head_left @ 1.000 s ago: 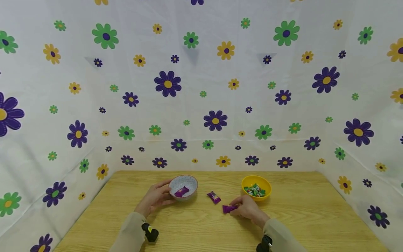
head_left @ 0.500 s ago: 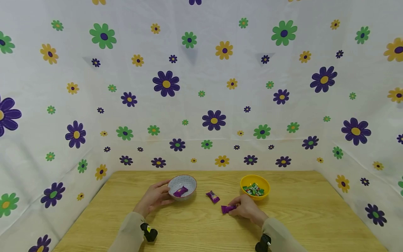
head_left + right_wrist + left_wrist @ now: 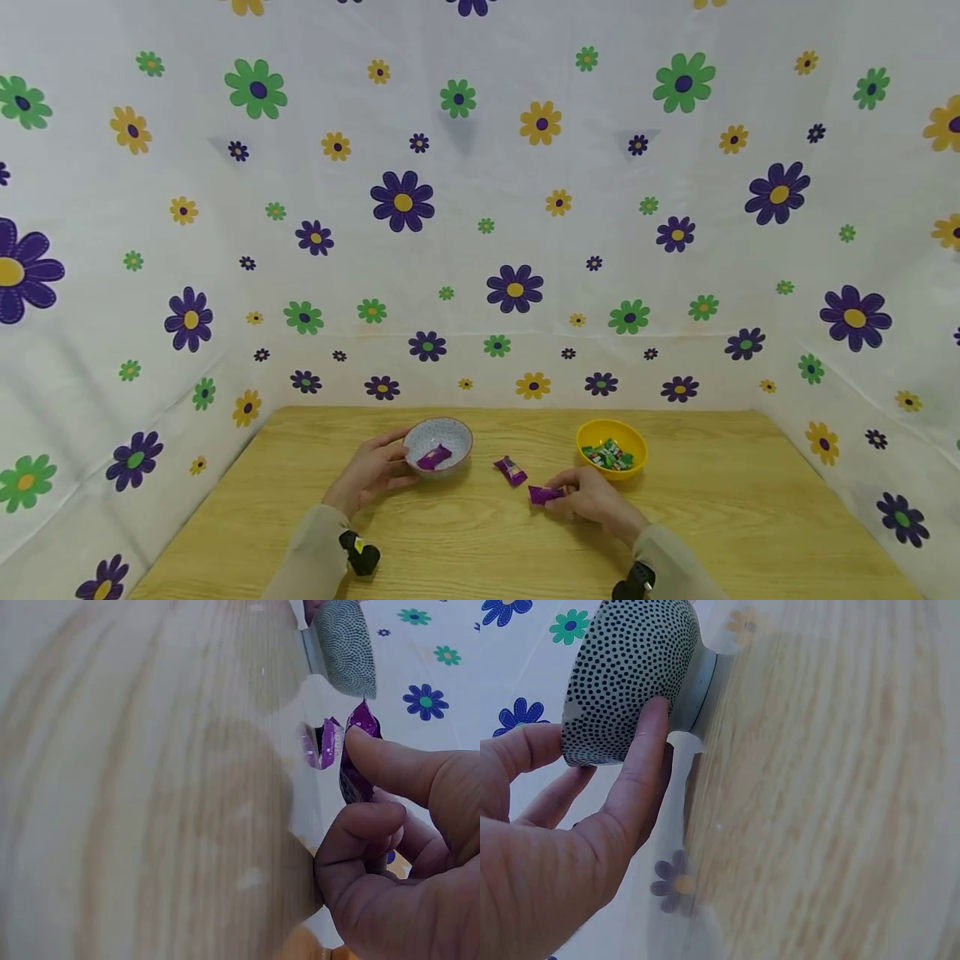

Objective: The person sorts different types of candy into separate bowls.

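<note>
In the head view, a patterned bowl with a reddish rim (image 3: 440, 437) stands left of centre. One purple-wrapped candy (image 3: 433, 457) lies inside it. My left hand (image 3: 371, 471) holds the bowl from its left side; in the left wrist view the thumb (image 3: 646, 739) lies along the dotted outer wall and other fingers reach the rim. My right hand (image 3: 591, 497) pinches a second purple-wrapped candy (image 3: 545, 494) between thumb and forefinger, close over the table. A third purple-wrapped candy (image 3: 511, 471) lies on the wood between the bowl and my right hand.
A yellow bowl (image 3: 636, 462) holding several green-wrapped candies (image 3: 609, 455) stands just beyond my right hand. The wooden table (image 3: 465, 550) runs back to a white cloth (image 3: 480, 258) with printed flowers, which also hangs on both sides.
The candy in my right hand sits very slightly higher than half a second ago. The head view has shifted a little; my left hand stays at the bowl.
</note>
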Available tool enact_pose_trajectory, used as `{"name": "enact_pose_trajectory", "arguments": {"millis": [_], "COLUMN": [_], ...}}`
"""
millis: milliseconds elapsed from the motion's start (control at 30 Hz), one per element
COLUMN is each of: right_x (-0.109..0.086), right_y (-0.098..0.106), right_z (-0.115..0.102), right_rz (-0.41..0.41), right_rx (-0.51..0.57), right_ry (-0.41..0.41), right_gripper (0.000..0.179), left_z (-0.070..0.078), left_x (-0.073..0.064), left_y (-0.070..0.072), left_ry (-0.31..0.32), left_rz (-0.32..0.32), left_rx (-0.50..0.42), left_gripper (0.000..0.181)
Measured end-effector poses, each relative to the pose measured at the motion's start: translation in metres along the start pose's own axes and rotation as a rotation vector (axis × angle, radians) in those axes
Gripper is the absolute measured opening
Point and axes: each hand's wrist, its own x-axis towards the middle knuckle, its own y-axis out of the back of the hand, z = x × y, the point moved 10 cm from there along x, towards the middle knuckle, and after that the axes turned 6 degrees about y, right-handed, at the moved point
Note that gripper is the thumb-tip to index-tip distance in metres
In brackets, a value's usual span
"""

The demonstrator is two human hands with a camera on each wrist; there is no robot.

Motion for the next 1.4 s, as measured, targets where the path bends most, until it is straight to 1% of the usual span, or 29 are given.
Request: {"name": "enact_pose_trajectory", "arguments": {"millis": [200,233,333,467,667,767,933,1033,1100,1267,1400], "right_x": [0.002,0.003,0.005,0.009,0.016,0.019,0.023,0.023,0.024,0.030,0.035], "right_y": [-0.002,-0.003,-0.006,-0.007,-0.012,-0.014,-0.015,-0.014,-0.014,-0.017,-0.021], "right_z": [0.004,0.004,0.004,0.002,-0.004,-0.005,-0.010,-0.013,-0.013,-0.010,-0.015], "right_rz": [-0.045,-0.049,-0.049,-0.023,-0.008,0.011,0.044,0.068,0.084,0.099,0.112], "right_rx": [0.123,0.134,0.149,0.162,0.194,0.218,0.270,0.294,0.303,0.296,0.280], "right_ry": [0.003,0.000,-0.008,-0.012,0.000,0.002,0.036,0.048,0.039,0.022,0.060], "right_gripper": [0.037,0.038,0.038,0.039,0.040,0.038,0.038,0.039,0.039,0.043,0.043], "left_z": [-0.003,-0.004,-0.004,0.000,0.001,0.001,0.000,0.000,0.000,-0.001,-0.001], "left_x": [0.000,0.000,0.001,0.002,0.000,-0.002,-0.001,-0.001,-0.002,-0.002,-0.001], "left_y": [-0.002,-0.002,0.000,0.000,-0.001,-0.003,-0.002,-0.002,-0.003,-0.001,0.000], "left_ry": [0.000,-0.001,0.005,-0.001,-0.003,0.001,0.004,0.009,0.013,0.019,0.019], "left_rz": [-0.005,-0.008,0.010,0.007,-0.037,-0.037,0.003,0.010,0.012,0.026,0.032], "left_rx": [0.001,0.005,0.003,0.008,0.015,0.003,-0.004,0.007,0.010,0.003,-0.004], "left_gripper": [0.050,0.050,0.049,0.050,0.053,0.051,0.048,0.048,0.049,0.048,0.047]}}
